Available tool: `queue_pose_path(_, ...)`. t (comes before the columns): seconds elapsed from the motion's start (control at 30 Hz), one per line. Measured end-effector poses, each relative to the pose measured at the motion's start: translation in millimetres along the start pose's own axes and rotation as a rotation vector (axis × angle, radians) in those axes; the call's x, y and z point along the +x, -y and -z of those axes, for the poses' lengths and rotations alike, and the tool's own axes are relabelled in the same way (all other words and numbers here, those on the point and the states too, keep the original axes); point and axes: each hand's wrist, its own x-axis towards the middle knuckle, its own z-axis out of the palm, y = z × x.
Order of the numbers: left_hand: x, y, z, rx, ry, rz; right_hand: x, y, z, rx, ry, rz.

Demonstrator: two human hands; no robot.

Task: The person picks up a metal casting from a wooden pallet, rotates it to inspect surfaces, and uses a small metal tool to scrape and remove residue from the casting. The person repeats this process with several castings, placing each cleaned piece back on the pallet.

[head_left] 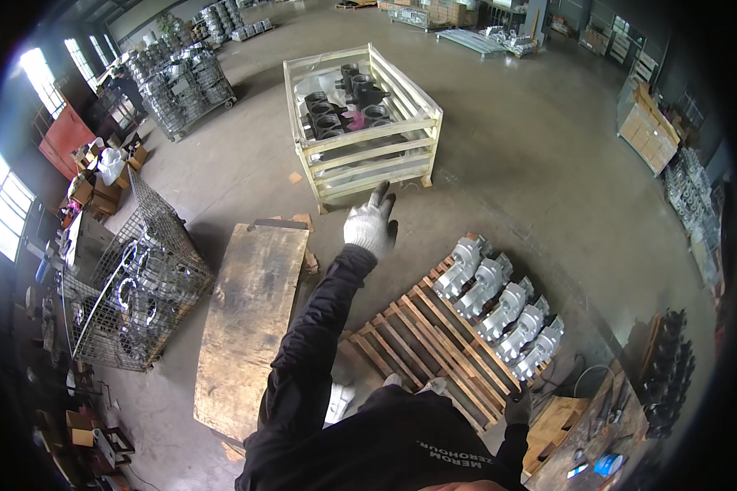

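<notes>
Dark jacket (377, 442) lies nearest; the left hand (372, 225), empty, fingers extended, stretches toward the crate (368, 136); a nudge by the right hand (517, 406) (grip: can't tell) could tip silver castings (506, 311) lined along the pallet's (450, 356) edge.

Bright paned windows (0, 200) glare on the left; a wide grey floor (532, 147) carries a soft sheen

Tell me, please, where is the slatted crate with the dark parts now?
The slatted crate stands on the floor in the upper middle of the head view, just above the outstretched left hand in the picture.
</notes>
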Motion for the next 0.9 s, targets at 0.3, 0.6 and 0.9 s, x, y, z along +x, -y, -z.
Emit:
queue_pose_path(0.3,21.7,-6.1,36.6,-0.019,-0.046,0.116,0.3,4.4,9.3,0.007,0.050,-0.060)
queue_pose_path(0.6,-68.3,12.1,-70.8,-0.199,-0.164,-0.114,-5.5,-22.7,-3.3,-0.003,0.050,-0.068)
queue_pose_path(0.9,-364.8,93.4,-257.5,-0.157,0.946,0.359,-22.6,-33.0,9.2,-0.030,0.113,-0.213)
